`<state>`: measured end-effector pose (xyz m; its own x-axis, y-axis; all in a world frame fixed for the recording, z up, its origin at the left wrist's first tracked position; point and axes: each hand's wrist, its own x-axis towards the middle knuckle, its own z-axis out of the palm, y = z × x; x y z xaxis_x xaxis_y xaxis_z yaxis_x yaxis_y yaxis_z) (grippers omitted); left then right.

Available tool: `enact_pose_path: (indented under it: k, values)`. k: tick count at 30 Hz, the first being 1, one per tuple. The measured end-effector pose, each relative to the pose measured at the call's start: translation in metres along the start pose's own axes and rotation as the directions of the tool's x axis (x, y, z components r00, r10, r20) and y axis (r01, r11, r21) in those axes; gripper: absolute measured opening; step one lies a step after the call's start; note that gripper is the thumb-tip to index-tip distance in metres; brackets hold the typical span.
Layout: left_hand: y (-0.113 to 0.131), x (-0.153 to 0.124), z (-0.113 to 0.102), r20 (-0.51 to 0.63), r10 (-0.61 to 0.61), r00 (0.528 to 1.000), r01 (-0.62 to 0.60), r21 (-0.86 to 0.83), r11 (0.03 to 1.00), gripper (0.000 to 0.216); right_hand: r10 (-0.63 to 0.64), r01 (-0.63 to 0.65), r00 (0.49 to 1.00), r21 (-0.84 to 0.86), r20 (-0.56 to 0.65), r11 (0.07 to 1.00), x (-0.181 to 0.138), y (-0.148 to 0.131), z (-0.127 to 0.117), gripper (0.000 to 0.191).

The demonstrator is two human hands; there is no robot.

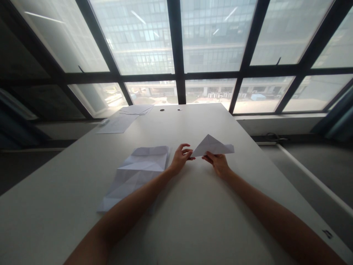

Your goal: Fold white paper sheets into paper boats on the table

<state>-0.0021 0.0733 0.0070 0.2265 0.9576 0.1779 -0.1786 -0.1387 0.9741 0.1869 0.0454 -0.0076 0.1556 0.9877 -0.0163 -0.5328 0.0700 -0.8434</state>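
A folded sheet of white paper point(210, 146), with a triangular peak and a flap sticking out to the right, is held just above the table. My right hand point(217, 162) grips its lower edge, thumb on the near face and fingers underneath. At the paper's left corner is my left hand point(182, 157), its thumb and a finger closed on the tip while the index finger curves above. To the left of that hand lie creased, unfolded white sheets point(138, 176), partly covered by my left forearm.
The white table point(187, 221) runs toward large dark-framed windows point(179, 48). Several flat paper sheets point(118, 123) lie at its far left. Two small round holes point(162, 110) sit near the far edge. A dark mark point(327, 234) is at the near right edge.
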Motion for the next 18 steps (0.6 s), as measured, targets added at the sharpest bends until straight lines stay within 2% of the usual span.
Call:
enact_pose_path:
  k: [3,9,14,18]
  values:
    - [-0.0009,0.0001,0.0012,-0.001,0.034,0.999,-0.034,0.006,0.999,0.043,0.0,0.0,1.0,0.002,-0.013,1.0,-0.0004,-0.0012,0.0004,0.035]
    - [-0.0061,0.0014,0.0002,0.031,-0.006,0.999,0.005,0.039,0.999,0.041,-0.01,0.01,0.999,0.008,-0.047,1.0,-0.0024,-0.0043,0.0038,0.034]
    - [-0.0039,-0.0004,0.0006,0.084,-0.063,0.994,0.052,0.137,0.989,0.041,-0.009,0.009,1.0,-0.021,-0.02,1.0,-0.0034,-0.0038,0.0043,0.033]
    - [0.0007,-0.0014,0.0019,0.093,-0.095,0.991,0.08,0.151,0.985,0.043,-0.014,0.016,1.0,-0.049,0.027,0.999,-0.0036,-0.0024,0.0033,0.04]
